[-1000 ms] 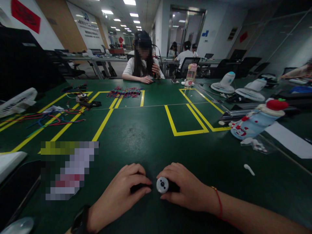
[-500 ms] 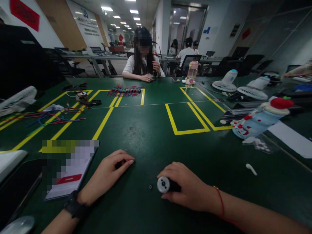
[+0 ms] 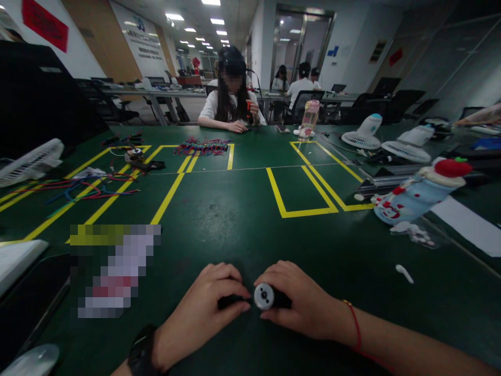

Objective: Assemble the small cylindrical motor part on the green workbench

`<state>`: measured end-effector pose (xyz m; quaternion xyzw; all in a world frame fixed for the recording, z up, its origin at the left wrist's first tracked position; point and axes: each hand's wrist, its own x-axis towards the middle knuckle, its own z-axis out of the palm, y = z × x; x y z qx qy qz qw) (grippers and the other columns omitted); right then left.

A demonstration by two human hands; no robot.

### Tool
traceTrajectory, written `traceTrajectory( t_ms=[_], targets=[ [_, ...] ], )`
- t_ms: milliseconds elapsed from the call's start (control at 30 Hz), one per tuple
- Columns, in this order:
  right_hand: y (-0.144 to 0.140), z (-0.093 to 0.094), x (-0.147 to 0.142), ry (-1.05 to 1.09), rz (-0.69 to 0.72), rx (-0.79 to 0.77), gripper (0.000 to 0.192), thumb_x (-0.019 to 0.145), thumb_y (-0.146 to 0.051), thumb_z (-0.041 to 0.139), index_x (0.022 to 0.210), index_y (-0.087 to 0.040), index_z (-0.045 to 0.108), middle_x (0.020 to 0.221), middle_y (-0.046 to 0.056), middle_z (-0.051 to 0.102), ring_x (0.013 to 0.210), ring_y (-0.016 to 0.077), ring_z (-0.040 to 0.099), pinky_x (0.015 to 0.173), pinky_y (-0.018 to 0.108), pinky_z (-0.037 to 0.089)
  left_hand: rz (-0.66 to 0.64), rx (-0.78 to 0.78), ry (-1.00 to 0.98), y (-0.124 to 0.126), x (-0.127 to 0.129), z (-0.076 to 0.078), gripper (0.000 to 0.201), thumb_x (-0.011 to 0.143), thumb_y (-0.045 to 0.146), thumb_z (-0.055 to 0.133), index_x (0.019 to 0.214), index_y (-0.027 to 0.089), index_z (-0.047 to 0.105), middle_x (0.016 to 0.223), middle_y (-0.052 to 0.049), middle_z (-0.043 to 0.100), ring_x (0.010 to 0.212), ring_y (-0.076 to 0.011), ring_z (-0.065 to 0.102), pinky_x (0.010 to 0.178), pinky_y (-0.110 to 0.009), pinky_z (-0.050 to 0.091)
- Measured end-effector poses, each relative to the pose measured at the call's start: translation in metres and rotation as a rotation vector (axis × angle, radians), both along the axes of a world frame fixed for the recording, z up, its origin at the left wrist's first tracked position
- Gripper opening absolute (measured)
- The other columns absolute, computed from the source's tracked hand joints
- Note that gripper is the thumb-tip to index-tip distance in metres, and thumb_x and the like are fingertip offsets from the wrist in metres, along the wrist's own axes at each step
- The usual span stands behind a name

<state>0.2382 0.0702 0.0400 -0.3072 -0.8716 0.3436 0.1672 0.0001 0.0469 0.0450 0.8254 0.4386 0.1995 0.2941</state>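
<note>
Near the table's front edge my right hand (image 3: 301,303) is closed around a small black cylinder (image 3: 264,296) whose round silver end faces me. My left hand (image 3: 203,313) grips a small dark tool (image 3: 230,301) and holds its tip against the left side of that silver end. Both hands rest on the green table (image 3: 242,219). A black watch sits on my left wrist and a red string on my right wrist.
A blurred card (image 3: 111,271) lies left of my hands. A stuffed toy (image 3: 415,193), a small white piece (image 3: 402,271), desk fans (image 3: 362,134) and a paper sheet are at the right. Coloured wires (image 3: 78,189) lie at the left. A person (image 3: 230,99) sits across the table.
My left hand came back from beside the card to the cylinder, now holding the dark tool against its silver end. My right hand stayed put.
</note>
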Motion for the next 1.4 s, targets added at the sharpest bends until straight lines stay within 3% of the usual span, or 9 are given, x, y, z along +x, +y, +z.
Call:
traceTrajectory(
  t_ms=[200,367,700,867,1000,1133,1400],
  targets=[
    [0.0,0.001,-0.002,-0.028,-0.001,0.015,0.033,0.082,-0.036,0.068,0.11,-0.023,0.058,0.104,0.002,0.063,0.093,0.0189,0.053,0.081,0.033,0.036,0.127,0.017,-0.282,-0.006,0.013,0.013,0.011,0.089,0.023,0.066,0.096,0.029,0.073,0.09,-0.001,0.061,0.082,-0.0173,0.059,0.07,-0.027,0.047],
    [-0.001,0.002,-0.005,-0.02,-0.003,0.021,0.027,0.084,-0.035,0.066,0.107,-0.023,0.058,0.104,0.002,0.063,0.091,0.0188,0.053,0.079,0.033,0.036,0.119,0.056,-0.241,-0.01,0.025,0.018,0.012,0.087,0.021,0.068,0.095,0.028,0.073,0.087,-0.001,0.062,0.081,-0.0183,0.06,0.068,-0.028,0.048],
    [-0.003,0.002,-0.004,-0.021,-0.001,0.03,0.026,0.084,-0.035,0.065,0.105,-0.022,0.058,0.103,0.003,0.063,0.091,0.0191,0.053,0.079,0.033,0.036,0.13,-0.072,-0.269,-0.012,0.031,0.021,0.016,0.087,0.02,0.066,0.099,0.028,0.073,0.093,-0.002,0.061,0.085,-0.018,0.06,0.074,-0.029,0.05],
    [-0.002,0.002,-0.002,-0.014,-0.01,0.02,0.034,0.081,-0.035,0.069,0.111,-0.022,0.058,0.106,0.003,0.063,0.093,0.0198,0.052,0.081,0.034,0.036,0.247,-0.065,-0.224,0.0,0.008,0.009,0.027,0.088,0.03,0.065,0.114,0.027,0.066,0.099,-0.003,0.062,0.08,-0.0168,0.059,0.071,-0.028,0.05],
    [-0.001,0.005,0.0,0.003,-0.007,-0.014,0.037,0.08,-0.034,0.071,0.114,-0.024,0.057,0.109,0.001,0.063,0.096,0.0185,0.053,0.085,0.034,0.036,0.416,-0.044,-0.174,0.021,-0.027,-0.007,0.024,0.092,0.041,0.057,0.101,0.023,0.07,0.094,-0.003,0.065,0.081,-0.0196,0.062,0.069,-0.03,0.05],
    [-0.001,0.007,0.0,0.007,-0.01,-0.028,0.038,0.08,-0.033,0.071,0.115,-0.025,0.057,0.111,0.001,0.063,0.097,0.0183,0.053,0.086,0.034,0.037,0.529,-0.036,-0.159,0.034,-0.052,-0.01,0.027,0.093,0.043,0.054,0.103,0.023,0.069,0.099,-0.003,0.069,0.089,-0.0232,0.064,0.073,-0.031,0.049],
    [-0.002,0.004,0.001,0.006,-0.01,-0.024,0.039,0.079,-0.033,0.072,0.114,-0.025,0.057,0.111,0.0,0.063,0.097,0.0184,0.054,0.086,0.034,0.037,0.455,-0.067,-0.148,0.031,-0.048,-0.011,0.024,0.091,0.041,0.057,0.098,0.022,0.069,0.093,-0.002,0.065,0.079,-0.0201,0.061,0.067,-0.029,0.047]
  ],
)
